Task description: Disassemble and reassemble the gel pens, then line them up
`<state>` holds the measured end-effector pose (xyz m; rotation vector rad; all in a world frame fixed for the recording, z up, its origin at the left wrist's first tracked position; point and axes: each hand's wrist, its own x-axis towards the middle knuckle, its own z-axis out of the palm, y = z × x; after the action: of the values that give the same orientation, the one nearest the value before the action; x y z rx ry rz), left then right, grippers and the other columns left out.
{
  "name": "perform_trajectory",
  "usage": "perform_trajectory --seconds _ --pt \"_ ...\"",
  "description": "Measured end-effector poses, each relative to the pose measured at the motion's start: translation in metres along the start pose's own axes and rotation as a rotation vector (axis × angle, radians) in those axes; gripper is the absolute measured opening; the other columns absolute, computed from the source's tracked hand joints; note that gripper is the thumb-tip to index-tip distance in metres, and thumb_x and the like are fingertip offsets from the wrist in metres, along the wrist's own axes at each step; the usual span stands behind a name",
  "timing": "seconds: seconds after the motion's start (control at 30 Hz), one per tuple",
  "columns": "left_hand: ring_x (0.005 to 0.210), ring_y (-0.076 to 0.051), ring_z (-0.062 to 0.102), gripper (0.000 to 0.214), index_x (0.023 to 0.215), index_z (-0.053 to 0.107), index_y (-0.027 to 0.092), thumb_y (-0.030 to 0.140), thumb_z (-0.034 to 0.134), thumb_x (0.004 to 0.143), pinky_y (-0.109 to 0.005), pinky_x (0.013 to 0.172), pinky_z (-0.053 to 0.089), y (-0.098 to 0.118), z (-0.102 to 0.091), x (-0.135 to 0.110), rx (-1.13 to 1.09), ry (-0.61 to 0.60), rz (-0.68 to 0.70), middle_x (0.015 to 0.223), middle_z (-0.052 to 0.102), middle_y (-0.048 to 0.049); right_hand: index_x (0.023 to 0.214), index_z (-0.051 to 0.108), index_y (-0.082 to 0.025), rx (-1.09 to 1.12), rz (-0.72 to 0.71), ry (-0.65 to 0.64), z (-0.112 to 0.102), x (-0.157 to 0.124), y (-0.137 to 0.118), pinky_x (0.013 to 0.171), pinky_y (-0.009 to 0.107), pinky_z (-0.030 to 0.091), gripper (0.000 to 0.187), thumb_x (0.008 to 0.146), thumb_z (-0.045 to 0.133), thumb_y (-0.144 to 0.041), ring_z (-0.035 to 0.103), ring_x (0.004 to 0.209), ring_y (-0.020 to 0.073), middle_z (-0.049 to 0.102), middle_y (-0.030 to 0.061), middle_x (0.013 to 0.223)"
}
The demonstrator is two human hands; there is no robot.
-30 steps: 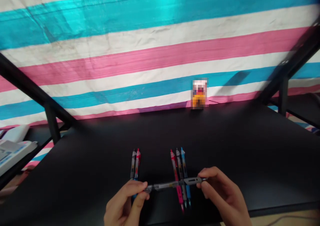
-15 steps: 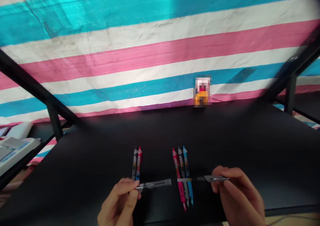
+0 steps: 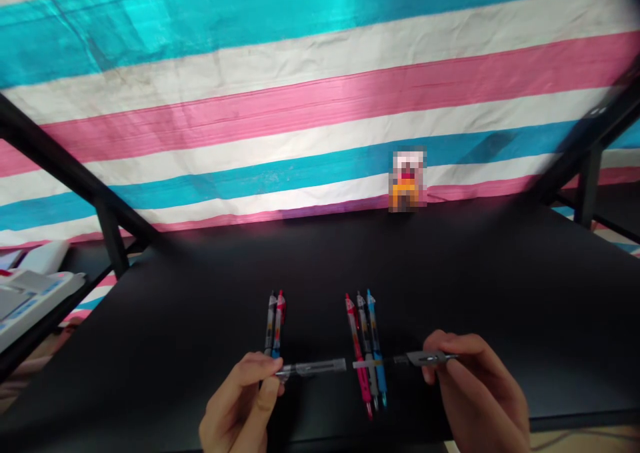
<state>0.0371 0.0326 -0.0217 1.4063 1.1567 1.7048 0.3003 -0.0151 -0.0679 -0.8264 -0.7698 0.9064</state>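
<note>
My left hand (image 3: pixel 240 406) pinches the clear front barrel (image 3: pixel 313 367) of a pen that has been pulled apart. My right hand (image 3: pixel 475 393) grips the grey rear half with its clip (image 3: pixel 425 357); a thin refill sticks out of it to the left. A small gap separates the two halves above the black table (image 3: pixel 450 286). Under them lie three pens side by side, red, black and blue (image 3: pixel 367 346). A pair of pens, black and red (image 3: pixel 274 323), lies just beyond my left hand.
A striped pink, white and turquoise tarp (image 3: pixel 300 106) hangs behind the table. A small blurred box (image 3: pixel 407 181) stands at the table's back edge. Black frame bars (image 3: pixel 60 166) slant at both sides. A white device (image 3: pixel 25 293) sits at far left.
One second ago both hands held one whole pen. They have since pulled it into two halves, my right hand moving right with the rear part. Little has moved in the last half second.
</note>
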Motion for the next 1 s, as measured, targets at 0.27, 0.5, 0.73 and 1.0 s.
perform_trajectory --seconds 0.27,0.5,0.73,1.0 --pt "0.060 -0.014 0.063 0.010 0.084 0.085 0.021 0.030 0.083 0.087 -0.021 0.052 0.053 0.005 0.004 -0.002 0.041 -0.035 0.000 0.073 0.071 -0.0040 0.106 0.076 -0.027 -0.074 -0.029 -0.063 0.006 0.000 -0.003 0.065 0.026 0.052 0.009 0.103 0.068 -0.026 0.061 0.072 0.0154 0.065 0.0025 0.083" --pt "0.065 -0.017 0.068 0.011 0.083 0.084 0.023 0.033 0.082 0.089 -0.026 0.066 0.058 0.008 0.012 -0.004 0.147 -0.042 0.007 0.067 0.072 -0.0023 0.101 0.078 -0.028 -0.420 -0.007 -0.089 0.030 -0.007 -0.007 0.072 0.025 0.051 0.013 0.103 0.069 -0.037 0.066 0.085 0.0185 0.069 0.0051 0.099" --pt "0.067 -0.017 0.071 0.007 0.085 0.084 0.025 0.022 0.079 0.089 -0.023 0.063 0.058 0.004 0.003 0.000 0.150 -0.172 0.101 0.068 0.075 -0.0012 0.077 0.070 -0.024 -0.514 0.012 -0.271 0.025 -0.002 -0.009 0.064 0.026 0.043 0.045 0.108 0.053 -0.051 0.059 0.068 0.0155 0.061 0.0003 0.073" --pt "0.069 -0.016 0.066 0.009 0.083 0.083 0.026 0.031 0.081 0.090 -0.023 0.068 0.054 0.006 0.011 -0.007 0.125 -0.072 -0.014 0.063 0.070 0.0004 0.098 0.072 -0.029 -0.535 0.032 -0.158 0.027 -0.008 -0.003 0.071 0.024 0.050 0.022 0.105 0.063 -0.048 0.066 0.073 0.0153 0.073 -0.0002 0.091"
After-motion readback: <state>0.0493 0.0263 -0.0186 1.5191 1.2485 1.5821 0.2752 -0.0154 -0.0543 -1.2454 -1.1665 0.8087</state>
